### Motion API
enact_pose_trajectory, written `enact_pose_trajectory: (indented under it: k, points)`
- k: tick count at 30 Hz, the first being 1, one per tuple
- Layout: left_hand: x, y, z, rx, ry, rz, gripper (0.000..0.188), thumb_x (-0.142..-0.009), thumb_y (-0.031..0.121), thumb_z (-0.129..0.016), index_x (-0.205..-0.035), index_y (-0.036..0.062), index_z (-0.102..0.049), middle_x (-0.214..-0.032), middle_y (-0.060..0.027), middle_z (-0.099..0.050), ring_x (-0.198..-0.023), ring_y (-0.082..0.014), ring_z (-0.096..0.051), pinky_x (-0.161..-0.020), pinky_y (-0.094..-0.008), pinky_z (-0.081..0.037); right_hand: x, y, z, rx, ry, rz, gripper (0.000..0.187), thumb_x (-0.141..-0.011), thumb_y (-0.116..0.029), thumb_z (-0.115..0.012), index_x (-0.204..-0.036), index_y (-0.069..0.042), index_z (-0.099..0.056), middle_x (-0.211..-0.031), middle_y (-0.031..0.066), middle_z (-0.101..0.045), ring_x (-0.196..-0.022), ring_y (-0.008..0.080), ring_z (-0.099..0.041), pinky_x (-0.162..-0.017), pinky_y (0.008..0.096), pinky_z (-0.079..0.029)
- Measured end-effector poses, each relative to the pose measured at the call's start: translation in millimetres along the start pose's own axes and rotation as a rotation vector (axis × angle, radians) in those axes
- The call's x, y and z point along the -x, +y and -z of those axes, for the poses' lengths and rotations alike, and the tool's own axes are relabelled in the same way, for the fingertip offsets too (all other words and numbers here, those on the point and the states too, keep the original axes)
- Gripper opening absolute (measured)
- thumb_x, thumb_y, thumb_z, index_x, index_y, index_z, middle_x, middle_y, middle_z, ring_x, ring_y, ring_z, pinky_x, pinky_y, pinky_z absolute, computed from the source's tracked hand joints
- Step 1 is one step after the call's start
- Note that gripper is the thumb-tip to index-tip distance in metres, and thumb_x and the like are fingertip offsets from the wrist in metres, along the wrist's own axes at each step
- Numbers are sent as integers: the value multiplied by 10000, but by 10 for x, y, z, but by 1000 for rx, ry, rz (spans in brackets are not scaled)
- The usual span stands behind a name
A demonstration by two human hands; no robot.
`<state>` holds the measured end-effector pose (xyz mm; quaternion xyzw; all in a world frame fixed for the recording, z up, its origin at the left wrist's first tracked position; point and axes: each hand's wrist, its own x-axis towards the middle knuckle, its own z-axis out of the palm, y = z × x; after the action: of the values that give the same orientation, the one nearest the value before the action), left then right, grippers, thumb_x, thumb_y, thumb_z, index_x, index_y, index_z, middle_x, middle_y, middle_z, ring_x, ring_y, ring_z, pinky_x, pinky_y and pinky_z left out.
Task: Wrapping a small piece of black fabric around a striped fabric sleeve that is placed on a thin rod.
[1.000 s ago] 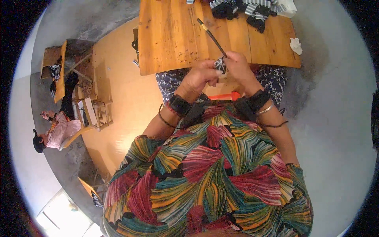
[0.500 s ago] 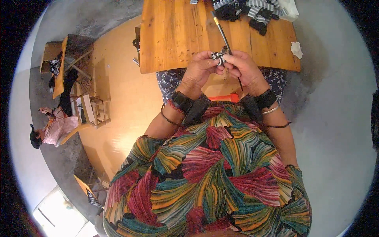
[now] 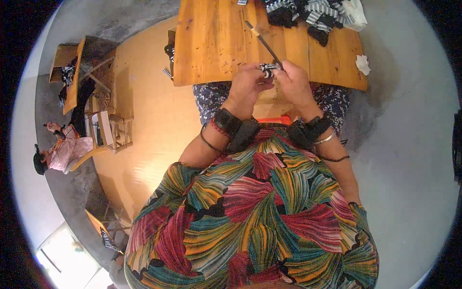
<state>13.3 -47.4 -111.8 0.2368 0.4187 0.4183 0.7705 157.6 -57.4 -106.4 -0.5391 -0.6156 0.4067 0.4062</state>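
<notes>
Above my lap, at the near edge of the wooden table (image 3: 219, 48), both hands meet around a small black-and-white striped piece of fabric (image 3: 267, 71). My left hand (image 3: 245, 88) pinches it with thumb and fingers. My right hand (image 3: 294, 84), closed too, presses against the fabric's right side and grips a thin dark stick (image 3: 270, 49) with a pale band near its far end. The stick slants up and to the left over the tabletop. Its lower end is hidden by my right hand, and the fingers cover much of the fabric.
Striped and black fabric pieces (image 3: 323, 13) lie heaped at the table's far right, by a white bag (image 3: 355, 14). A crumpled white scrap (image 3: 363, 64) sits at the right edge. Something orange-red (image 3: 274, 120) is below my hands. At the left, another person (image 3: 70, 149) sits at a tilted-looking table (image 3: 76, 79).
The stick's far end has swung left and down, and its lower end no longer shows below my right hand. My right hand has turned, its back more upward. The fabric remains between both hands.
</notes>
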Motion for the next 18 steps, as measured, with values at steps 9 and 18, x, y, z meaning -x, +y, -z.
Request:
enact_pose_trajectory:
  k: [9, 18]
  points:
    - [130, 70, 54, 52, -192, 190, 114, -764, 115, -527, -850, 47, -558, -632, 17, -494, -564, -116, -489, -532, -266, -402, -31, 82, -45, 247, 26, 66, 136, -786, -130, -496, -793, 2, -525, -723, 201, -554, -691, 371, -548, -596, 417, -426]
    - [232, 219, -161, -267, -274, 117, 110, -743, 118, -593, -818, 42, -568, -598, 38, -463, -539, -75, -457, -528, -215, -379, 1, -143, 70, -487, -58, -294, 131, -796, -115, -528, -744, 1, -559, -642, -4, -539, -591, 81, -502, -507, 229, -405]
